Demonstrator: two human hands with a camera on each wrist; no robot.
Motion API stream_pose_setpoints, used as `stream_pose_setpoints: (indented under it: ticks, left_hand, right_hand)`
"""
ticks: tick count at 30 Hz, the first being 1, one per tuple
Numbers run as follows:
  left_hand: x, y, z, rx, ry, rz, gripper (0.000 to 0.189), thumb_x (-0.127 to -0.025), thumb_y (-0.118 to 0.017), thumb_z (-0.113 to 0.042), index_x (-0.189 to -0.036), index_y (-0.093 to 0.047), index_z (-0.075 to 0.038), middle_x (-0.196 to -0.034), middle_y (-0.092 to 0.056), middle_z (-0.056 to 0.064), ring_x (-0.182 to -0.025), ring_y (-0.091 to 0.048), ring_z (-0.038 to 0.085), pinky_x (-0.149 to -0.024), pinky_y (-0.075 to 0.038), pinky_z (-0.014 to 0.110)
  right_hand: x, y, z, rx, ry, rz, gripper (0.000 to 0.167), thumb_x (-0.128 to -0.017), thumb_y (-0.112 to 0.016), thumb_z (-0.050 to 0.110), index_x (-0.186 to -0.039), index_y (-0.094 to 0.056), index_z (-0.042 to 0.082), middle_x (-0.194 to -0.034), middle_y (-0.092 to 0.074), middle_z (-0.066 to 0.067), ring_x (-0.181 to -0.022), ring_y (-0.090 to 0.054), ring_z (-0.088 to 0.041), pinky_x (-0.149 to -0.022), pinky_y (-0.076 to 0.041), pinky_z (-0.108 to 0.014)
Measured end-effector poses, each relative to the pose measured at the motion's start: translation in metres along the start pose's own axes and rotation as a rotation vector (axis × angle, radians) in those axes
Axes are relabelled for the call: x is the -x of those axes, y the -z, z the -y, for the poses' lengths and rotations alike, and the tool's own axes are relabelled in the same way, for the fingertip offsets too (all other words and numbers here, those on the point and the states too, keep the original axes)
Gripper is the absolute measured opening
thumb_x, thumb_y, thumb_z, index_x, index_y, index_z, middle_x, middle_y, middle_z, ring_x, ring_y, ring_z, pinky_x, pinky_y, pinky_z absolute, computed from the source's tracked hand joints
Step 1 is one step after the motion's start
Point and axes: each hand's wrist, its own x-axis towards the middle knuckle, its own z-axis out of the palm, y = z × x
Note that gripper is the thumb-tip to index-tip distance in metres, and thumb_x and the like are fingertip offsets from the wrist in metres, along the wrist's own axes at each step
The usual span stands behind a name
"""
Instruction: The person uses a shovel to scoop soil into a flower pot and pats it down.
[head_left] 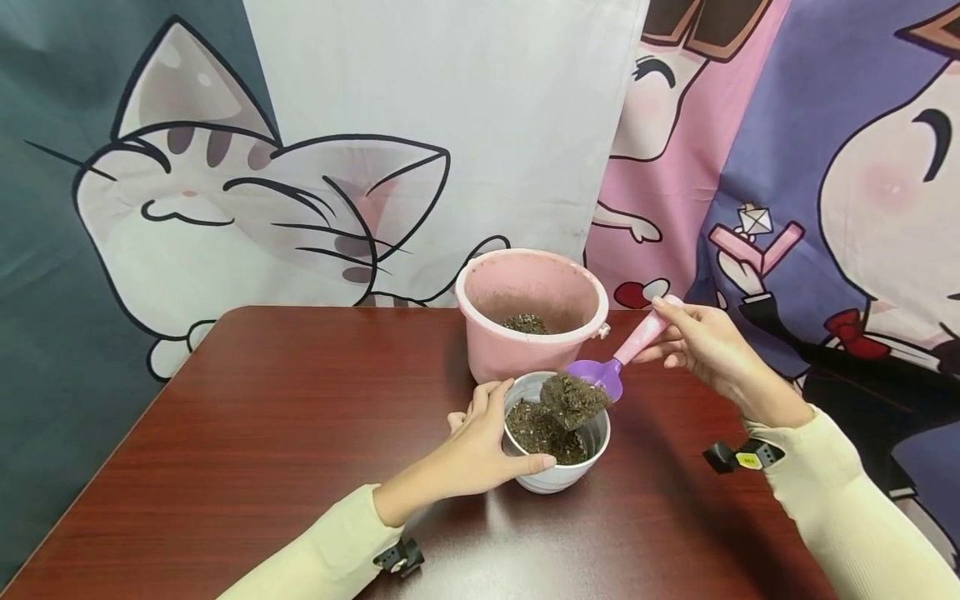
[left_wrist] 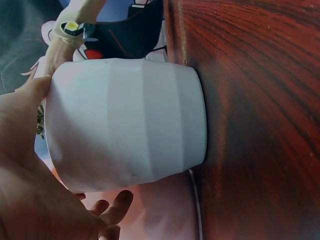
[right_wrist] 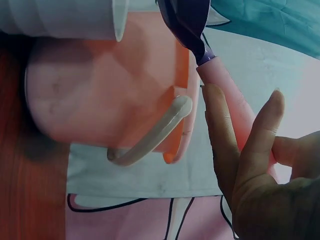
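My left hand [head_left: 474, 454] grips the rim of a white plastic flowerpot [head_left: 551, 481], thumb at the near side and fingers around the left. The pot [left_wrist: 125, 125] stands upright on the table and holds dark soil [head_left: 536, 429]. Between thumb and fingers, my right hand [head_left: 705, 354] pinches the pink handle of a small garden trowel [head_left: 643, 335] with a purple blade. A clump of soil [head_left: 573, 400] is at the blade's tip, over the pot's opening. In the right wrist view the fingers lie along the trowel handle [right_wrist: 227, 90].
Right behind the pot stands a pink bucket [head_left: 495, 346] with some soil inside; its pale carrying handle [right_wrist: 155, 130] hangs down the side. The reddish-brown table [head_left: 300, 417] extends to the left. A cartoon-printed cloth [head_left: 480, 100] hangs behind the table.
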Motion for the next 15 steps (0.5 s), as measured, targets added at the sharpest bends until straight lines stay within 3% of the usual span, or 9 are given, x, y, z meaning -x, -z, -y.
stream_pose_setpoints:
  ticks: [15]
  left_hand:
    - [0.0007,0.0002,-0.0004,0.004,0.001,0.01,0.114,-0.074,-0.076,-0.064,-0.156,-0.022,-0.006,-0.148,-0.031,0.012,-0.121,-0.042,0.028,-0.085,-0.026,0.042]
  right_hand:
    - [-0.0035,0.0009,-0.0027,0.104,0.071,-0.056,0.042,-0.098,-0.062,0.035,-0.105,-0.048,-0.004,-0.075,-0.074,-0.008,-0.068,-0.074,-0.022,-0.048,-0.05,-0.023]
